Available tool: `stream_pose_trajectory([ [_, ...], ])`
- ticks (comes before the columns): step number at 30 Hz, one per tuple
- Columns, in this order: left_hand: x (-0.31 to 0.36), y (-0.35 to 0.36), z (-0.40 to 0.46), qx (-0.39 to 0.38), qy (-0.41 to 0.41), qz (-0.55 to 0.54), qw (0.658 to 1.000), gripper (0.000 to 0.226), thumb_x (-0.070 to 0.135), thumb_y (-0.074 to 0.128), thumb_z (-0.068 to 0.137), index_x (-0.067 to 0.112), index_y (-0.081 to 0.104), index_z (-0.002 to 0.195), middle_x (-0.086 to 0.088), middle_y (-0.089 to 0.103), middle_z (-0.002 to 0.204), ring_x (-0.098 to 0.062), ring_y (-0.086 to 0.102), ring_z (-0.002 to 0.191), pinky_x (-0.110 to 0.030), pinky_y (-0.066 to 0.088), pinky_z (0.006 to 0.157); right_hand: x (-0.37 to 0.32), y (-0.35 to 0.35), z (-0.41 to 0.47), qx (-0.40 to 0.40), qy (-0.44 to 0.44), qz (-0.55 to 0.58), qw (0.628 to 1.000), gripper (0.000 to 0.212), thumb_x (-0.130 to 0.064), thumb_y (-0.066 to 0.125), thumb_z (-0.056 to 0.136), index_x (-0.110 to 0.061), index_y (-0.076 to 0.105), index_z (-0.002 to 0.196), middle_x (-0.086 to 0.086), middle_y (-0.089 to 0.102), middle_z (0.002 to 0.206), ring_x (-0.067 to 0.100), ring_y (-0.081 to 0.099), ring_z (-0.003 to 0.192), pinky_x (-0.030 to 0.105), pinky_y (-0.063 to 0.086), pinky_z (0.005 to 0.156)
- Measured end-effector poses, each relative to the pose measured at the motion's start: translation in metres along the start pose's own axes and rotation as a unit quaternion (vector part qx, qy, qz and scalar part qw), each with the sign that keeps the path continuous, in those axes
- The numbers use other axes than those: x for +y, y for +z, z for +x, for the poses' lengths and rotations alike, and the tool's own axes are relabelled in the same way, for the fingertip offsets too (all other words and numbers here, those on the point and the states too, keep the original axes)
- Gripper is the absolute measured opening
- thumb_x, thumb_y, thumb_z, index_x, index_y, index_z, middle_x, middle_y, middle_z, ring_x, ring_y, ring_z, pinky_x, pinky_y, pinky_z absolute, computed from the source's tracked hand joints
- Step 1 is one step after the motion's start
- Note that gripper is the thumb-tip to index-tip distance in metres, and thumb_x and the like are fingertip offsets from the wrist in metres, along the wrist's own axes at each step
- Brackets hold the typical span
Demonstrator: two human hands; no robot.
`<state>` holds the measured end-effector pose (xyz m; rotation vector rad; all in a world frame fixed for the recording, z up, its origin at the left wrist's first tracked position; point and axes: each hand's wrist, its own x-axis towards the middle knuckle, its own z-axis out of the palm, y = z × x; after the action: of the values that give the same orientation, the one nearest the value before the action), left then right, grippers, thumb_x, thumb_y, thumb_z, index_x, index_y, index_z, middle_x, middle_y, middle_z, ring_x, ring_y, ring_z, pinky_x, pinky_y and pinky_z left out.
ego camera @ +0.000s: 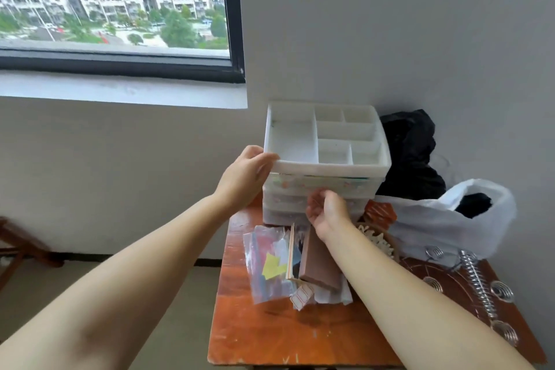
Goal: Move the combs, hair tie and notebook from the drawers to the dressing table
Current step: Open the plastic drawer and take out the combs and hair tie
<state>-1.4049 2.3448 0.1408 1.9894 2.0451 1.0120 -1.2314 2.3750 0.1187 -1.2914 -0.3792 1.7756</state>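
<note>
A white plastic drawer unit stands at the back of the orange-brown dressing table, with an empty divided tray on top. My left hand rests against the unit's upper left corner, thumb on the tray rim. My right hand is palm up at the front of the drawers, fingers curled at a drawer front; whether it grips a handle is hidden. The drawers look shut, their contents dim behind translucent fronts. No comb, hair tie or notebook is plainly visible.
In front of the unit lie a clear bag of coloured papers, a brown box and a wooden stick. A white plastic bag and black bag sit right. Metal spiral clips lie near the right edge.
</note>
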Motion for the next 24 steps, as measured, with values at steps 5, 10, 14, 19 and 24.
stream_pose_trajectory([
  [5, 0.004, -0.008, 0.002, -0.025, 0.000, -0.014, 1.000, 0.027, 0.023, 0.048, 0.094, 0.024, 0.064, 0.115, -0.007, 0.057, 0.111, -0.025, 0.058, 0.099, -0.034, 0.049, 0.084, 0.020, -0.018, -0.031, 0.018, -0.034, -0.020, 0.999, 0.018, -0.006, 0.038, 0.091, -0.013, 0.052, 0.082, 0.001, 0.051, 0.063, 0.013, 0.049, 0.053, 0.024, 0.040, 0.049],
  [10, 0.009, -0.013, 0.004, -0.058, -0.006, -0.015, 0.998, 0.029, 0.025, 0.045, 0.095, 0.022, 0.063, 0.117, -0.009, 0.055, 0.114, -0.026, 0.057, 0.100, -0.034, 0.047, 0.086, 0.041, -0.039, -0.065, 0.040, -0.073, -0.042, 0.996, 0.023, -0.003, 0.038, 0.090, -0.014, 0.051, 0.073, 0.001, 0.052, 0.062, 0.012, 0.049, 0.051, 0.024, 0.041, 0.048],
  [14, 0.013, -0.014, 0.003, -0.069, -0.015, -0.018, 0.997, 0.031, 0.027, 0.042, 0.096, 0.021, 0.061, 0.120, -0.010, 0.053, 0.116, -0.027, 0.056, 0.101, -0.033, 0.046, 0.085, 0.051, -0.049, -0.083, 0.047, -0.065, -0.051, 0.995, 0.024, -0.004, 0.039, 0.091, -0.015, 0.053, 0.074, 0.001, 0.056, 0.062, 0.012, 0.051, 0.052, 0.024, 0.042, 0.049],
  [19, 0.024, -0.016, -0.005, -0.090, -0.048, 0.057, 0.993, 0.044, 0.022, 0.041, 0.094, 0.020, 0.039, 0.137, -0.015, 0.038, 0.139, -0.034, 0.040, 0.125, -0.046, 0.040, 0.103, 0.041, -0.047, -0.094, 0.021, -0.012, -0.076, 0.997, 0.018, -0.007, 0.040, 0.093, -0.011, 0.055, 0.083, 0.005, 0.059, 0.070, 0.016, 0.054, 0.058, 0.026, 0.042, 0.051],
  [24, 0.043, -0.014, -0.026, -0.048, 0.114, 0.152, 0.981, 0.027, 0.020, 0.045, 0.091, 0.012, 0.055, 0.115, -0.008, 0.058, 0.119, -0.028, 0.053, 0.111, -0.037, 0.042, 0.098, -0.004, -0.057, -0.110, -0.133, -0.023, -0.403, 0.905, 0.018, -0.014, 0.047, 0.092, -0.010, 0.064, 0.090, 0.001, 0.064, 0.069, 0.007, 0.057, 0.050, 0.016, 0.039, 0.043],
])
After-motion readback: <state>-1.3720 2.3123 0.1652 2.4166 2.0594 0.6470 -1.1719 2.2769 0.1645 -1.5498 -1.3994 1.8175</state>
